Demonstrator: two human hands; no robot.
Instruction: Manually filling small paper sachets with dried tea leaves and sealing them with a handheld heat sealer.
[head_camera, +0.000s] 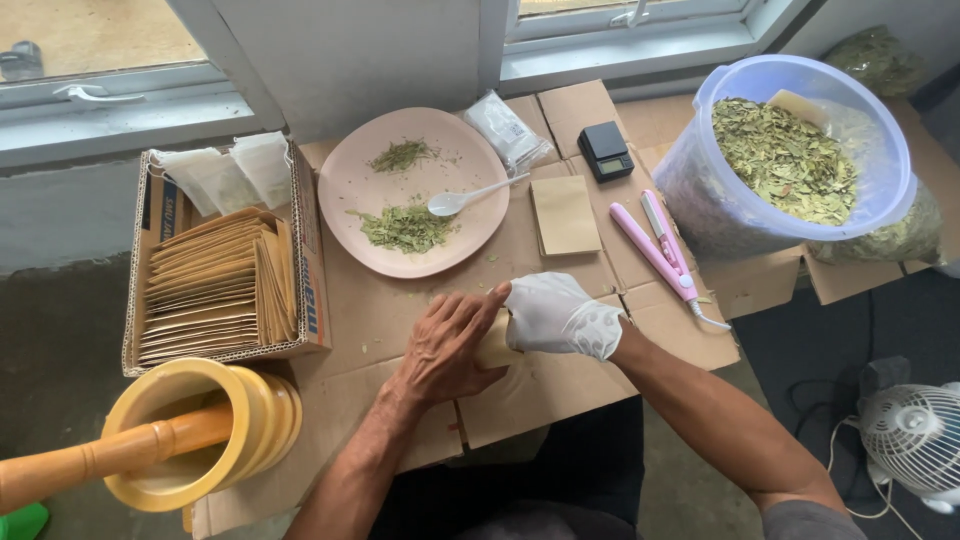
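Mortar (190, 440) and envelope box (222, 270) sit far left. Centre, the bare left hand (445, 345) curls over a small tan packet (495, 348); the gloved right hand (560, 315) clasps its right end, long axis crosswise.

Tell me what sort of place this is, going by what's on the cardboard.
Probably a small home workshop for packing dried herbs by hand. A tub of dried leaves, a box of brown paper sachets, a pocket scale and a pink heat sealer lie on flattened cardboard below a window.
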